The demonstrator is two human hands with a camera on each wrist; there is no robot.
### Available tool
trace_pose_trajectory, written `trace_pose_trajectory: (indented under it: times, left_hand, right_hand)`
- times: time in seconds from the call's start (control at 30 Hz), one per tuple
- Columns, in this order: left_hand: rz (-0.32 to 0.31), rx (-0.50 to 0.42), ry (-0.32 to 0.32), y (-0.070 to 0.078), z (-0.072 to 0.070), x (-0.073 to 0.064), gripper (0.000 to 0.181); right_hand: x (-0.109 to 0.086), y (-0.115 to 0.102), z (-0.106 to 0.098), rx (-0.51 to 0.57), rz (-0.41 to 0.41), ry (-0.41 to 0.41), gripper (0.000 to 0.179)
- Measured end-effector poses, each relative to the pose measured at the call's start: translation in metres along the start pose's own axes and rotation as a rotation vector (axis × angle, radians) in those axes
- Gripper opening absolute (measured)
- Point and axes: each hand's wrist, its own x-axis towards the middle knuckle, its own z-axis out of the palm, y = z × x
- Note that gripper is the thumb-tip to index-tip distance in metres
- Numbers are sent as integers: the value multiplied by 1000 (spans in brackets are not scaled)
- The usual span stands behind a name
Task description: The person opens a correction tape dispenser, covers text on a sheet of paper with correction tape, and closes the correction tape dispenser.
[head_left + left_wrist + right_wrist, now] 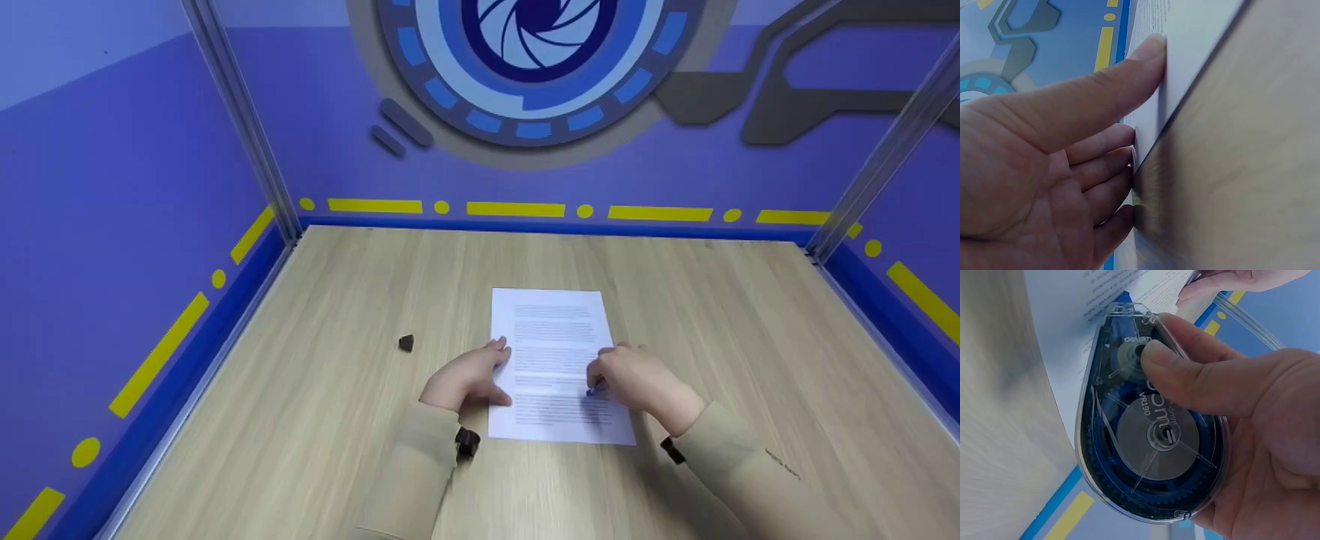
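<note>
1. We find a white printed paper sheet (553, 352) lying flat near the middle of the light wood-grain desk (750, 337), towards its near edge.
2. The left hand (469, 375) lies with straight fingers pressing the sheet's left edge; nothing is grasped.
3. The right hand (637, 379) is curled around a clear teardrop-shaped correction-tape dispenser with blue gears (1148, 422), thumb across its side, blue tip on the sheet's right half.
4. Risk, in our judgement: if the left hand's pressure slackens, the sheet may slide or crease under the tip; a tilted tip may lay tape unevenly.
5. A small dark wedge-shaped object (406, 343) lies on the desk, left of the sheet and apart from it.
6. Purple walls with yellow dashes, a blue circular emblem and metal corner posts enclose the desk.
</note>
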Motion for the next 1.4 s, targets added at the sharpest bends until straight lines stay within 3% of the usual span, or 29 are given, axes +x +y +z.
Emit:
trace_pose_trajectory:
  times: [0.5, 1.4]
  left_hand:
    - [-31, 11, -10, 1, 0, 1, 93]
    - [-14, 21, -3, 1, 0, -2, 94]
  right_hand:
    - [-1, 5, -2, 9, -10, -21, 19]
    - [-6, 11, -1, 9, -7, 3, 26]
